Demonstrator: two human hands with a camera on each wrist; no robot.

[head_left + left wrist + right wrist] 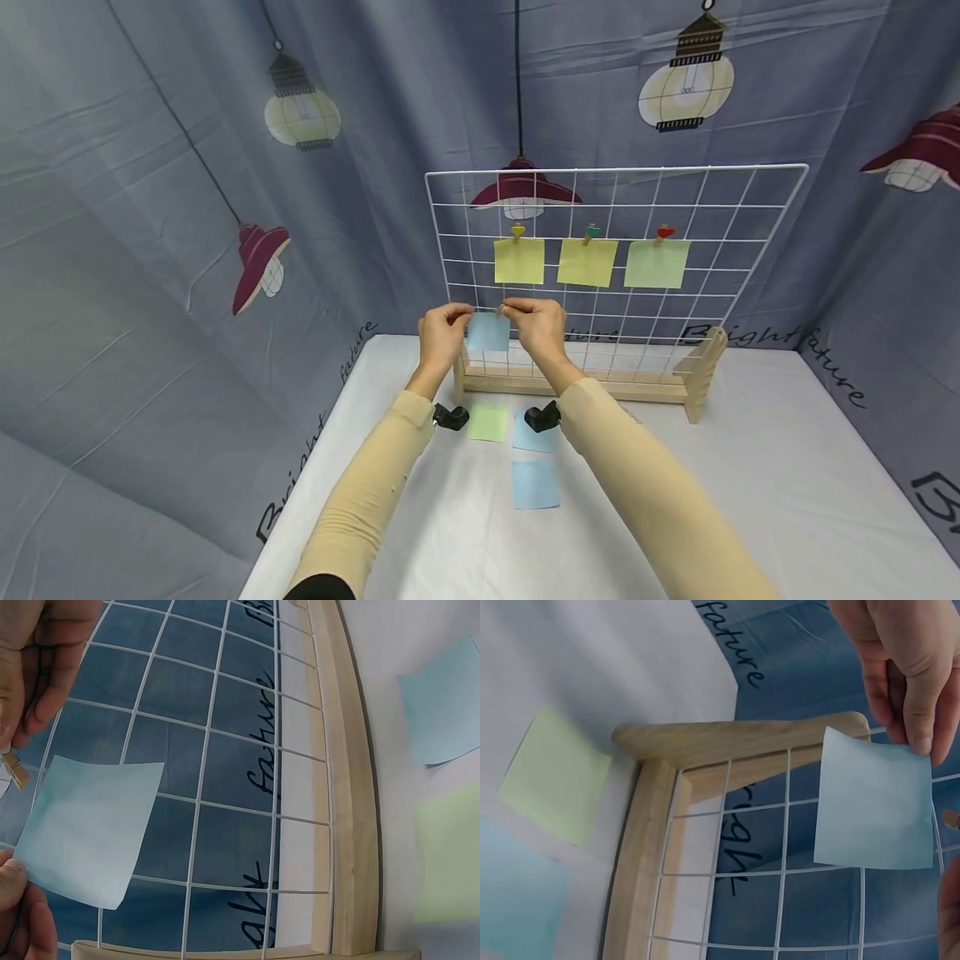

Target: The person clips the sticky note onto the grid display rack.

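My left hand point(442, 335) pinches a light blue sticky note point(489, 332) by its upper left corner, in front of the lower left of a white wire grid point(617, 170). In the left wrist view the note point(90, 829) hangs nearly flat against the wires. At the note's upper right, my right hand point(538, 329) pinches a small wooden clothespin point(15, 771), partly hidden by the fingers. Higher on the grid hang two yellow notes point(519, 262) point(587, 262) and a pale green note point(657, 264), each under a clothespin with a coloured heart point(518, 230).
The grid stands in a wooden base point(585, 387) with an upright foot point(705, 375) on the right. On the white table point(787, 483) lie a green note point(487, 423) and two blue notes point(536, 485), one partly behind the right wrist camera point(542, 417). A patterned curtain surrounds the table.
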